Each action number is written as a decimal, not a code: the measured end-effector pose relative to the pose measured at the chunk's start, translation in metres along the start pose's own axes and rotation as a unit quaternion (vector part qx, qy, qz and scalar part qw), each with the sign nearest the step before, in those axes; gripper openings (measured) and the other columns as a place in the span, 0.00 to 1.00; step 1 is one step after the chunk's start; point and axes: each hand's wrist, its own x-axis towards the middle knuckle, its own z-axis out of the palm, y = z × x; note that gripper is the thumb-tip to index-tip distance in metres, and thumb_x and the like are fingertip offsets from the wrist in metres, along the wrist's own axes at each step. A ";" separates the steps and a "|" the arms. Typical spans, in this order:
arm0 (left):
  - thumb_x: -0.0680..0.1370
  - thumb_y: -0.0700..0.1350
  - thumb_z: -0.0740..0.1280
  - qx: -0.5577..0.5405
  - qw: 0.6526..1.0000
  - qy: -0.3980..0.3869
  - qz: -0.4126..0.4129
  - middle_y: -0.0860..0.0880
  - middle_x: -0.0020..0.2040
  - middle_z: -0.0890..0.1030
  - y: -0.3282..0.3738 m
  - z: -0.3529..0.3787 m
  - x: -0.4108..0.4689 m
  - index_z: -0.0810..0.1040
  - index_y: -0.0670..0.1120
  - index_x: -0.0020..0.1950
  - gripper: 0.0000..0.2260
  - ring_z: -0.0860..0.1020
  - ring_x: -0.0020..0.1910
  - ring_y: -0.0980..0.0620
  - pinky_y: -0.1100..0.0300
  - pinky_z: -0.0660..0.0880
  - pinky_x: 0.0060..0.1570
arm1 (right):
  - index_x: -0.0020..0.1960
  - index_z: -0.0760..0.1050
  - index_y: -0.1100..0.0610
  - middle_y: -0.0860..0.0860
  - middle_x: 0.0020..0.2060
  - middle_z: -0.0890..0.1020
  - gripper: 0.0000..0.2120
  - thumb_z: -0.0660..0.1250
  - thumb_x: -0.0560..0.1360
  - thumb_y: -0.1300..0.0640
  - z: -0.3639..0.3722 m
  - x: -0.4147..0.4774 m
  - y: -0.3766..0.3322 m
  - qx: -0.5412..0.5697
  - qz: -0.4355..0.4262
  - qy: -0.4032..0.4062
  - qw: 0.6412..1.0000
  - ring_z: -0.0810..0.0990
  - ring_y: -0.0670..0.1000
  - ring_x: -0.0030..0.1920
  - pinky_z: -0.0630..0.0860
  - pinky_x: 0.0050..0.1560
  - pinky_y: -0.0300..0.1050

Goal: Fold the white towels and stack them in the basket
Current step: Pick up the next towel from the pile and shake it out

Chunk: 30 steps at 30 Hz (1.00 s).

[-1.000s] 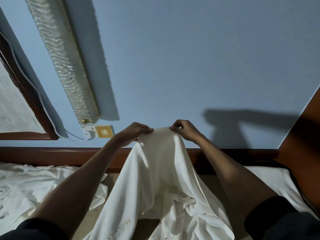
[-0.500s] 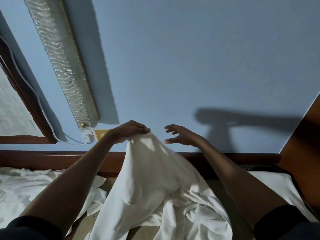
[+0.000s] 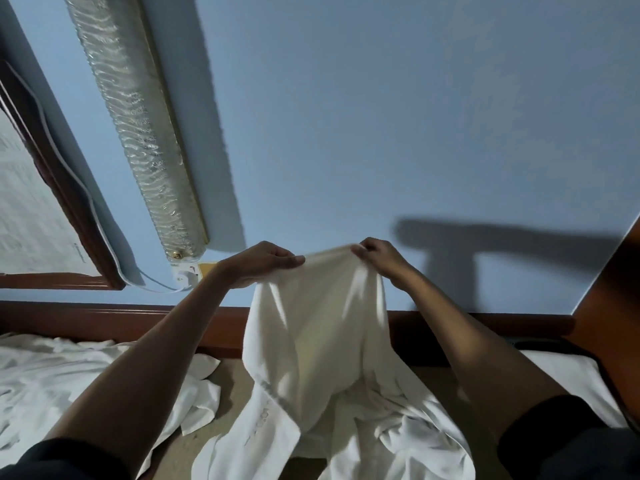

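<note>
A white towel [image 3: 322,341] hangs in front of me, lifted by its top edge, with its lower part bunched on the beige bed surface. My left hand [image 3: 263,263] grips the top edge on the left. My right hand [image 3: 379,259] pinches the same edge a short way to the right. More crumpled white towels [image 3: 52,375] lie on the bed at the left. No basket is in view.
A dark wooden headboard [image 3: 114,323] runs across behind the bed below a blue wall. A textured glass wall lamp [image 3: 138,126] and a yellow wall switch [image 3: 204,270] sit at the left. A white pillow [image 3: 561,375] lies at the right, beside brown wooden furniture [image 3: 609,306].
Half a second ago my right hand was off the towel with its fingers spread; it now pinches the top edge again. The towel's top edge is held wider between both hands.
</note>
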 end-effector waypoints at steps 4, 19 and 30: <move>0.79 0.53 0.73 -0.003 1.000 0.023 -0.017 0.45 0.40 0.84 -0.004 -0.017 -0.007 0.87 0.44 0.43 0.13 0.80 0.39 0.52 0.60 0.75 0.43 | 0.40 0.74 0.55 0.50 0.36 0.75 0.13 0.69 0.80 0.50 -0.023 0.013 0.024 -0.005 0.040 0.146 0.988 0.74 0.52 0.40 0.66 0.37 0.45; 0.77 0.52 0.75 0.100 0.977 0.185 0.027 0.52 0.28 0.73 -0.009 -0.055 -0.011 0.84 0.42 0.37 0.15 0.68 0.27 0.57 0.67 0.64 0.27 | 0.37 0.70 0.54 0.54 0.42 0.77 0.15 0.69 0.79 0.51 -0.028 0.017 -0.002 -0.042 0.038 0.223 0.973 0.75 0.52 0.45 0.65 0.43 0.43; 0.83 0.53 0.67 0.130 0.963 0.235 0.025 0.48 0.35 0.75 -0.011 -0.050 -0.008 0.80 0.45 0.40 0.16 0.72 0.34 0.52 0.61 0.68 0.33 | 0.36 0.68 0.54 0.52 0.37 0.75 0.16 0.68 0.79 0.51 -0.020 0.018 -0.009 -0.052 0.044 0.222 0.973 0.75 0.54 0.45 0.65 0.43 0.44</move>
